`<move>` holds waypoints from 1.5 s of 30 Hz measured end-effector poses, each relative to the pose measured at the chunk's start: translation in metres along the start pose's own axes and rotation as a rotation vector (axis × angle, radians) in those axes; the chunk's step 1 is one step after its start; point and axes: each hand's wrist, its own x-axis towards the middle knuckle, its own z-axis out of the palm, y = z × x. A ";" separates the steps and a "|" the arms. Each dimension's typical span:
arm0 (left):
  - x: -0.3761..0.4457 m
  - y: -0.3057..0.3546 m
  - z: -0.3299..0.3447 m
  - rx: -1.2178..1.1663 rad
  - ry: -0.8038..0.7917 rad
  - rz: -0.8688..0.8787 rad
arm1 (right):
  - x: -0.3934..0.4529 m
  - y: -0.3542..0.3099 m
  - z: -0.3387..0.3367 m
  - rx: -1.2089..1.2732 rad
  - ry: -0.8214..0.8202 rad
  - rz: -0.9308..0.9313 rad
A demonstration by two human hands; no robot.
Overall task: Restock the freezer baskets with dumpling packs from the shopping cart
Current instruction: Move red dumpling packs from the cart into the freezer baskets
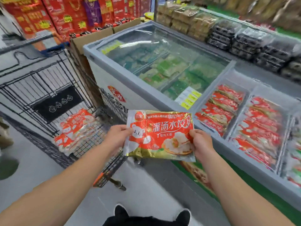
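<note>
Dumpling pack (160, 136) held flat between shopping cart (48, 88) and freezer (114, 88); left hand (118, 136) and right hand (201, 142) fingers clamped on its side edges.

Two hands (119, 136) hold one dumpling pack (160, 136); one cart (48, 88), two open freezer baskets (249, 93), four yellow price tags (190, 99).

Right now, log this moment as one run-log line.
phase: carrying to freezer | held: dumpling pack | left hand: gripping | right hand: gripping | shopping cart: packs remain | target: freezer basket
</note>
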 end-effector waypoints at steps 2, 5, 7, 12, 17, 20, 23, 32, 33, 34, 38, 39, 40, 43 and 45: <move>0.000 0.009 0.042 0.031 -0.021 0.024 | 0.011 0.006 -0.045 0.027 0.011 0.006; -0.002 0.019 0.108 0.121 -0.046 0.045 | 0.027 0.012 -0.110 0.058 0.040 0.010; -0.006 0.029 0.162 0.169 -0.040 0.072 | 0.038 0.013 -0.158 0.067 0.074 0.025; -0.004 0.050 0.264 0.193 -0.045 0.097 | 0.065 0.009 -0.241 0.035 0.116 0.007; 0.015 0.073 0.338 0.238 -0.057 0.092 | 0.093 0.000 -0.292 0.064 0.154 -0.014; 0.040 0.091 0.372 0.287 -0.102 0.058 | 0.123 -0.006 -0.306 0.077 0.169 -0.015; 0.077 0.106 0.398 0.393 -0.169 0.076 | 0.160 -0.014 -0.308 0.012 0.198 -0.004; 0.218 0.151 0.472 0.635 -0.229 0.128 | 0.305 -0.058 -0.276 -0.161 0.267 0.088; 0.226 0.154 0.477 0.668 -0.233 0.143 | 0.315 -0.064 -0.273 -0.186 0.271 0.102; 0.243 0.159 0.486 0.706 -0.240 0.160 | 0.336 -0.068 -0.269 -0.215 0.283 0.120; 0.279 0.165 0.510 0.761 -0.241 0.183 | 0.379 -0.086 -0.255 -0.270 0.224 0.161; 0.287 0.166 0.515 0.747 -0.230 0.161 | 0.391 -0.088 -0.252 -0.261 0.205 0.187; 0.292 0.168 0.519 0.733 -0.221 0.149 | 0.399 -0.092 -0.249 -0.256 0.194 0.201; 0.307 0.170 0.529 0.740 -0.204 0.137 | 0.425 -0.095 -0.243 -0.269 0.090 0.225; 0.313 0.166 0.531 0.808 -0.234 0.150 | 0.434 -0.096 -0.241 -0.337 0.003 0.270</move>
